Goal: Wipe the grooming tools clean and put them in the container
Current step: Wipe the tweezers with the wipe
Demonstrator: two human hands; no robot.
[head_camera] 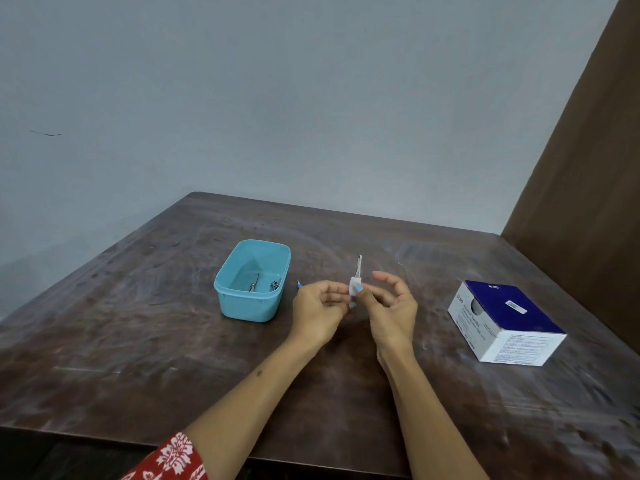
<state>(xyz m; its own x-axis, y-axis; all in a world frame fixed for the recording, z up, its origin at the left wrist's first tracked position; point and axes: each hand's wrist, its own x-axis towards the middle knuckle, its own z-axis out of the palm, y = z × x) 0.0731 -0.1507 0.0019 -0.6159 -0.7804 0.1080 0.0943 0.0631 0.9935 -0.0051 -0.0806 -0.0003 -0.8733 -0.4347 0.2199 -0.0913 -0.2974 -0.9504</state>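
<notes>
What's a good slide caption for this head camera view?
Both hands, left hand and right hand, wipe a slim grooming tool with a swab beside the teal container.

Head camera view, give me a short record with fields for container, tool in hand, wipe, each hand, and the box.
container: light blue tub, open, on the table, small metal tools inside
tool in hand: thin metal tool, tip upward
wipe: white swab wrapped round the tool
left hand: pinches the tool's lower end
right hand: pinches the swab
box: blue and white swab box, right of the hands

Left hand (318,306) pinching; right hand (391,303) pinching, fingers spread.
</notes>
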